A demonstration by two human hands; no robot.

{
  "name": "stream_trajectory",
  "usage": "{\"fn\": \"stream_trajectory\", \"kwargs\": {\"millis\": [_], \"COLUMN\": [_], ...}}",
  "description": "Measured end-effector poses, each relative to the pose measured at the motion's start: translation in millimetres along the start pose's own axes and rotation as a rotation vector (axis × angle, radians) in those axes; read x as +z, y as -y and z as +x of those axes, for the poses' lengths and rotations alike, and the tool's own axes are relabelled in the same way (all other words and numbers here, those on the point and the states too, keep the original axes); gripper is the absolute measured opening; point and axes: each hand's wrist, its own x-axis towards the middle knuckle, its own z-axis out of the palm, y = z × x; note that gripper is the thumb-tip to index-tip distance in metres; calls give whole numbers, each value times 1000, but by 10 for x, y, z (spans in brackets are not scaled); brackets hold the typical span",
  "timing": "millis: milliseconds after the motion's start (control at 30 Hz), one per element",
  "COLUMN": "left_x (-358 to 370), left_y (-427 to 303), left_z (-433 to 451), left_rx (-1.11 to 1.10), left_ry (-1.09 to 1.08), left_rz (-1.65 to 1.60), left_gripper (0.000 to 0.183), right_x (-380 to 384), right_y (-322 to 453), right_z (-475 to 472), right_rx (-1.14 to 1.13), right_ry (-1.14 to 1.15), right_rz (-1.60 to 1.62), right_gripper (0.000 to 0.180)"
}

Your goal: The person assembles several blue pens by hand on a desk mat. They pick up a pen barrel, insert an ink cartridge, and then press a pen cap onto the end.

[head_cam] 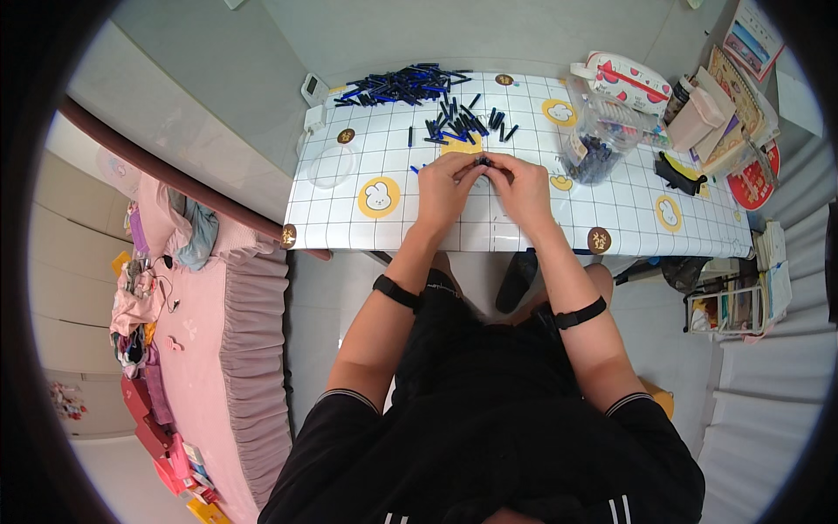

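Observation:
My left hand [446, 190] and my right hand [525, 190] meet over the table, fingertips pinching a small dark bundle [484, 161] between them. It looks like short ink cartridges held together, but the fingers cover most of it. Just beyond lies a loose scatter of blue-black ink cartridges [452, 124]. A larger heap of the same cartridges [406, 85] is at the table's far side. A blue piece [415, 169] shows beside my left hand. Right of my right hand stands a clear plastic jar [592, 154], partly filled with dark pieces.
A clear round lid [332, 166] lies on the grid-patterned tablecloth [432, 234] at left. Toward the right are a strawberry-print pouch [632, 82], a black-and-yellow object [681, 173] and upright notebooks [740, 98]. A white digital device [315, 90] stands at the back left corner.

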Motion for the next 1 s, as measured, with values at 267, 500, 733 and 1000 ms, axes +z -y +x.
{"fn": "stream_trajectory", "kwargs": {"millis": [267,500,733,1000], "left_x": [26,-70,-95,187], "left_y": [3,-76,-279,-673], "left_z": [9,75,263,510], "left_rx": [18,13,192,435], "left_ry": [-36,-46,6,41], "left_rz": [12,-2,-15,-85], "left_gripper": [14,13,13,13], "right_x": [-11,11,-83,-673], "right_y": [17,-20,82,215], "right_z": [16,53,88,216], "right_rx": [62,-116,-162,-201], "right_ry": [-6,-97,-247,-376], "right_rz": [81,66,144,73], "right_gripper": [14,14,13,10]}}
